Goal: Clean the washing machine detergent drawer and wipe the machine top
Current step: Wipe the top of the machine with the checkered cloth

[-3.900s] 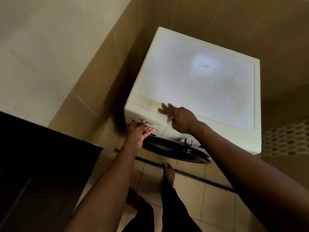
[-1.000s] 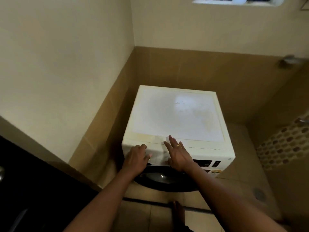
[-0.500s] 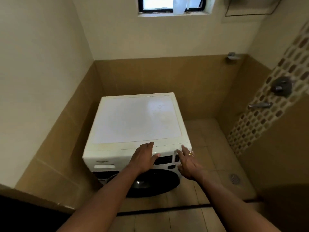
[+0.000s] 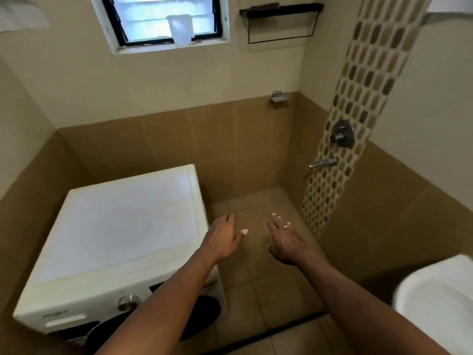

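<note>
The white front-loading washing machine (image 4: 120, 226) stands at lower left, its flat top bare. The detergent drawer (image 4: 65, 322) sits closed at the front panel's left, beside a metal dial (image 4: 129, 302). My left hand (image 4: 225, 238) hovers just past the machine's right edge, fingers spread, holding nothing. My right hand (image 4: 286, 239), with a ring on one finger, is stretched out over the floor to the right of the machine, also empty.
Brown tiled floor (image 4: 268, 278) lies right of the machine. A shower valve (image 4: 341, 134) and tap (image 4: 323, 163) are on the right wall. A white basin (image 4: 440, 303) sits at lower right. A window (image 4: 163, 19) and a wall shelf (image 4: 280, 21) are high up.
The view has swung right and up. Both hands have left the machine's front panel and now hang in the air to the right of the machine.
</note>
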Available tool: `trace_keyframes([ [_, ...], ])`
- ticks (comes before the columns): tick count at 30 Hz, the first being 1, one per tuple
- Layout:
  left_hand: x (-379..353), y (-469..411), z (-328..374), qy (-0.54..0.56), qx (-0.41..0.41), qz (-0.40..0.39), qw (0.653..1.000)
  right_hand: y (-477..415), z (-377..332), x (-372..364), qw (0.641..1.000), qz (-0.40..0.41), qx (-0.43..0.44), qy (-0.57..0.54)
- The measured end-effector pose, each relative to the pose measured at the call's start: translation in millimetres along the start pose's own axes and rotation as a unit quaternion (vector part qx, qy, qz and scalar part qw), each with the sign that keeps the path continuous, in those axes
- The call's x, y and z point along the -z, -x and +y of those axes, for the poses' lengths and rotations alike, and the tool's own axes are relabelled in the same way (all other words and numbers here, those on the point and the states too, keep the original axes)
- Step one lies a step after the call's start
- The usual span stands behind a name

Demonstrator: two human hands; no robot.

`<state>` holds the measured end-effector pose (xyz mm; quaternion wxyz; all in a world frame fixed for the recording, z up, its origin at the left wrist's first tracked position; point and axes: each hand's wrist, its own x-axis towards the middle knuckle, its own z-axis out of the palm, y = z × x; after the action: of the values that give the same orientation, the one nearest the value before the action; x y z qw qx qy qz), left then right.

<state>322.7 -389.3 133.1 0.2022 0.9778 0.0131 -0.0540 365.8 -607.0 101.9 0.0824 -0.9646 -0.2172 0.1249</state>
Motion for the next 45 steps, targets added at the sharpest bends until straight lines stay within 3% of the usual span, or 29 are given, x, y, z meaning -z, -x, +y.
trace_keyframes([
  [16, 75.9, -285.9, 37.3, -0.052, -0.064, 0.045, 0.996, -221.0, 108.2, 141.3, 0.994, 0.094, -0.006, 0.049],
  [23, 136.0, -419.9, 64.8, -0.064, -0.107, 0.122, 0.985, -346.1, 157.6, 242.9, 0.988, 0.132, 0.003, 0.087],
  [31, 203.4, -575.4, 83.8, -0.075, -0.098, 0.227, 0.966, -506.6, 213.5, 342.4, 0.973, 0.185, 0.090, 0.102],
  [40, 324.5, -710.8, 98.6, -0.042, -0.129, 0.341, 0.930, -614.4, 222.6, 501.0, 0.926, 0.319, 0.199, 0.044],
  [45, 402.8, -782.2, 109.7, 0.014, -0.225, 0.456, 0.861, -654.4, 212.2, 586.6, 0.855, 0.474, 0.207, 0.039],
])
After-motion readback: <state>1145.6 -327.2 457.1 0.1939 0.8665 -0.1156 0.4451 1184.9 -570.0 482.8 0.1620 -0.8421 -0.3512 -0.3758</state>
